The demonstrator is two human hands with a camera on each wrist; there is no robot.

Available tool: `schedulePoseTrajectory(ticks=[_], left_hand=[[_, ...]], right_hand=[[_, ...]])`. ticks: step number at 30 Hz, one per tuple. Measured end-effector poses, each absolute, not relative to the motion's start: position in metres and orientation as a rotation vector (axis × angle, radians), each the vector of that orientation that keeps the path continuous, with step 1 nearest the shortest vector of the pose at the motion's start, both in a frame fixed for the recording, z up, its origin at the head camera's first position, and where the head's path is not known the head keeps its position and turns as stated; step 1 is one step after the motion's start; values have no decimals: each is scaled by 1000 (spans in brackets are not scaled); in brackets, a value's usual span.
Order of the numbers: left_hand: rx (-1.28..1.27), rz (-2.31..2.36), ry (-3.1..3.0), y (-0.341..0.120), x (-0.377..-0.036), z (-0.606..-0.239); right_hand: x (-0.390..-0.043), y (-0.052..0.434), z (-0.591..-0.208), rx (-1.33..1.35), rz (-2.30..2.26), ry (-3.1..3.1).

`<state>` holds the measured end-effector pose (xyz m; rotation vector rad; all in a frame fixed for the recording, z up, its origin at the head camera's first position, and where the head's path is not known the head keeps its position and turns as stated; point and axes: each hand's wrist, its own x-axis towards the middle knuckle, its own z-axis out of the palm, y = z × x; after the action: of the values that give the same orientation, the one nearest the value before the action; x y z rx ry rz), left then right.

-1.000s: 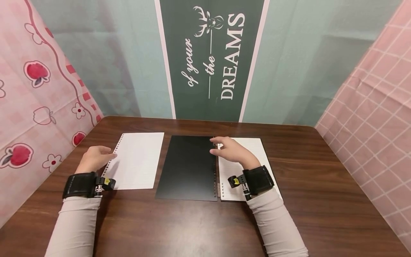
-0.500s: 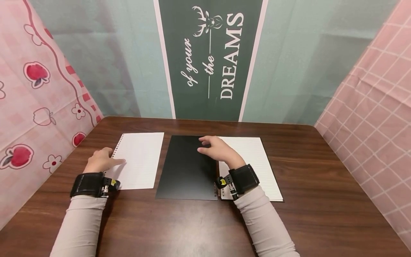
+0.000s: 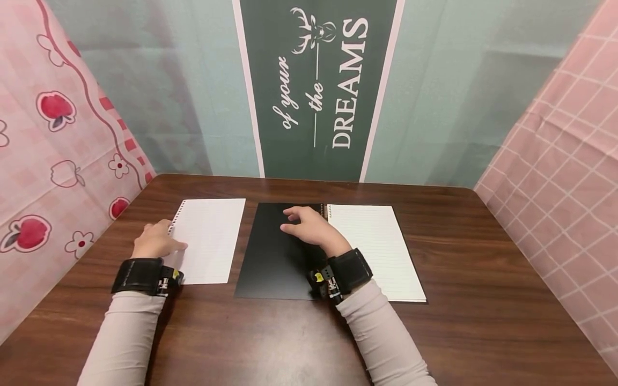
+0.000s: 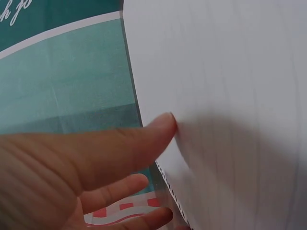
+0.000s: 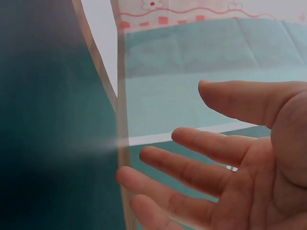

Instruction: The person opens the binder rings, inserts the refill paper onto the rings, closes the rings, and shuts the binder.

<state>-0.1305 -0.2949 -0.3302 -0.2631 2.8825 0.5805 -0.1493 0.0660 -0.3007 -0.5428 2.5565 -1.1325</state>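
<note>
A loose white ruled sheet with punched holes down its left side lies at the left of the table. My left hand is at that holed edge, thumb over the paper and the other fingers by the edge. In the left wrist view the thumb has its tip right at the sheet's surface, its fingers spread apart. My right hand hovers over the black notebook cover, fingers spread and holding nothing. Joined to the cover's right side is the ruled notebook page stack, partly hidden by my right wrist.
The dark wooden table carries all of these. A green curtain with printed words hangs behind the table's far edge. Pink patterned cloth stands at the left, pink checked cloth at the right.
My right hand has moved left, from the notebook's binding to over the black cover. My left hand has shifted slightly right, its thumb now over the loose sheet.
</note>
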Motion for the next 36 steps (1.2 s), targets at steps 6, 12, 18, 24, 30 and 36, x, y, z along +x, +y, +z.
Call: schedulePoseTrajectory(ticks=[6, 12, 18, 24, 30, 36], left_hand=[[-278, 562, 2886, -294, -129, -331], [-300, 621, 2837, -294, -127, -331], [-364, 635, 2806, -291, -128, -330], [-380, 631, 2826, -287, -128, -329], [-381, 621, 2850, -285, -128, -328], [-435, 645, 2853, -283, -128, -327]], right_hand=[[-149, 53, -307, -535, -1183, 2508], [-148, 44, -312, -502, -1236, 2485], [-146, 34, -316, -502, -1288, 2447], [-143, 23, -315, -480, -1330, 2401], [-142, 10, -316, -383, -1441, 2262], [-142, 0, -323, -307, -1508, 2178]])
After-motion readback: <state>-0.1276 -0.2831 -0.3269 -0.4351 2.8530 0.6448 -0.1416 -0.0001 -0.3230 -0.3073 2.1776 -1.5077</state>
